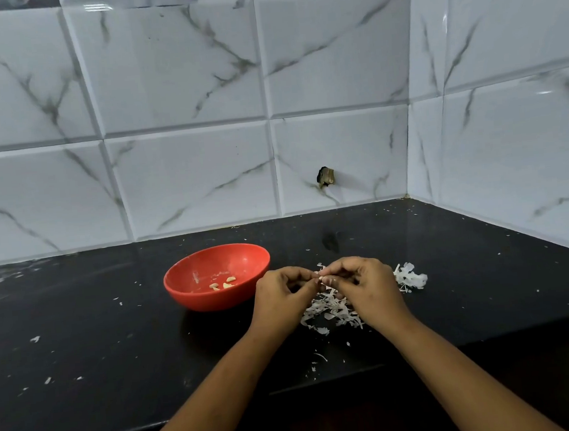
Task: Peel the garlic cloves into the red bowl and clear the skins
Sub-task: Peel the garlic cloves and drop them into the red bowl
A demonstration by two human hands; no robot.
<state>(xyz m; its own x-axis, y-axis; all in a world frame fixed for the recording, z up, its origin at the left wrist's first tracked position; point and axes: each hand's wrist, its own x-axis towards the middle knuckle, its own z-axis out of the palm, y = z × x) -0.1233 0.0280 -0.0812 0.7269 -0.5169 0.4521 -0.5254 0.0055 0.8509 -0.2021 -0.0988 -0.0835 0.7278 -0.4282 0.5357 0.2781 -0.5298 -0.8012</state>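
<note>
Head view: just right of the red bowl (208,299), the left hand (283,292) and right hand (361,284) meet, curled fingers (341,268) pinching one garlic clove (321,276) above the heap of skins (332,309), likely so peel drops there with the bowl within reach. The clove shows as a small pale sliver, mostly hidden; a few peeled cloves (223,284) lie inside the bowl.

A kitchen corner is showing: glossy white marble-veined wall tiles (179,87) are meeting a polished black stone countertop (79,319). A round red plastic bowl (181,269) is sitting on it, holding a few pale peeled garlic cloves (223,284), near a heap of papery white garlic skins (329,309). Above the heap, a left hand (279,294) and a right hand (364,284) are pinching one small garlic clove (321,275).
</note>
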